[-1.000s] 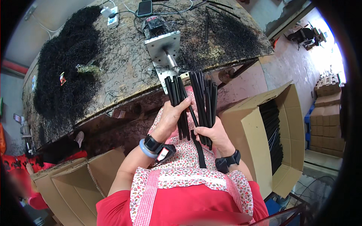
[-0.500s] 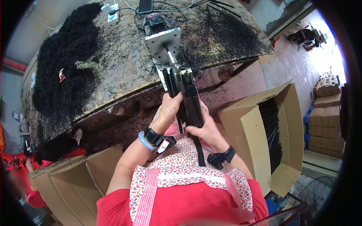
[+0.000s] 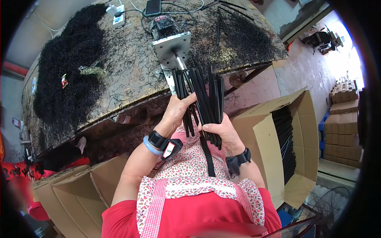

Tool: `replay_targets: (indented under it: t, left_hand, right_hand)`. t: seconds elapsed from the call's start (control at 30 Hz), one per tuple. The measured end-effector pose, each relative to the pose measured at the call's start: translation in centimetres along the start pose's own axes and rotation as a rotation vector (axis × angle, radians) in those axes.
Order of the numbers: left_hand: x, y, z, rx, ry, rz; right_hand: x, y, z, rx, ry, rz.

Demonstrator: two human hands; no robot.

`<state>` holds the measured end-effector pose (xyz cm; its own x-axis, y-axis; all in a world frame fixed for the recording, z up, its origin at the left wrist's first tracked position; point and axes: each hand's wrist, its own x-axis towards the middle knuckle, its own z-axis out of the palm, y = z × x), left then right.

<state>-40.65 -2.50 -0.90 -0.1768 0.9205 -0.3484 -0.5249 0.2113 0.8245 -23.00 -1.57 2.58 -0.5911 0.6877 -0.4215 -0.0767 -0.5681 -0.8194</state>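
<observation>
My left hand (image 3: 175,112) is closed around a small bunch of thin black tubes (image 3: 179,85), its thumb lying across them. My right hand (image 3: 225,135) grips a larger bundle of black tubes (image 3: 211,104), fanned apart at its far end, with the thumb on the near end. Both bundles point away from me, side by side, over my flowered apron (image 3: 190,158). Just beyond their far ends is a metal shaft (image 3: 180,62) sticking out of a square metal plate (image 3: 173,47) on a small motor (image 3: 164,26). The fingers underneath the bundles are mostly hidden.
Black shavings pile up on the worktable (image 3: 131,73), thickest at left. A phone (image 3: 152,7) and power strip (image 3: 118,20) lie at the back. To my right stands an open carton (image 3: 254,146) holding black tubes; another carton (image 3: 79,190) is at left. Boxes (image 3: 343,131) are stacked far right.
The right bundle has turned and fanned out, its far ends spreading rightward. My right hand has shifted slightly right. My left hand has barely moved and keeps its small bunch.
</observation>
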Motion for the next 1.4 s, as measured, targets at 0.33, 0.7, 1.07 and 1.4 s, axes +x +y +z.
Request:
replay_targets:
  t: [0.33,0.7,1.07,1.4]
  left_hand:
    - [-0.9,-1.6,-0.1,-0.024,0.087,-0.097]
    - [-0.9,-0.8,-0.1,0.050,0.035,-0.050]
    - [-2.1,-1.7,1.5,-0.297,0.112,-0.048]
    - [-1.1,-1.8,0.8,-0.172,0.069,-0.116]
  right_hand:
    - [-1.6,3.6,1.4,-0.138,0.033,-0.190]
    - [-0.5,1.2,0.2,0.095,-0.054,0.040]
    - [-1.7,5.4,1.5,-0.416,0.038,-0.320]
    - [-2.1,3.3,0.9,-0.034,-0.047,0.030]
